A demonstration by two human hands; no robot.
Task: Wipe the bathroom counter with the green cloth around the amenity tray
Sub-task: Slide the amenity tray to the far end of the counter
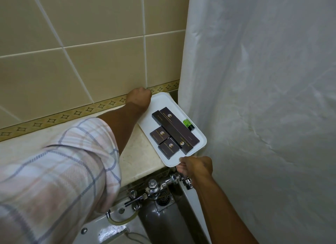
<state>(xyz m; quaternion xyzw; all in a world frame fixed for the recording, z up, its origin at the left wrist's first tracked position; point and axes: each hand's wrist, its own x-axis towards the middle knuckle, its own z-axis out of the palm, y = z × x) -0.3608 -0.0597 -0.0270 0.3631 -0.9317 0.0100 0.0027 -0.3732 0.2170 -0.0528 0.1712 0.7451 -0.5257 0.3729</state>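
Observation:
A white amenity tray (161, 101) lies on the beige stone counter (138, 152) by the tiled wall. It carries several dark boxes (174, 131) and a small green bottle (188, 124). My left hand (139, 98) is closed at the tray's far left corner, against the wall. My right hand (194, 166) grips the tray's near edge, which overhangs the counter front. No green cloth is visible anywhere in the view.
A white shower curtain (263, 98) hangs close on the right, touching the tray's side. Chrome valves and pipes (156, 187) sit below the counter edge. My checked sleeve (60, 171) covers the counter's left part.

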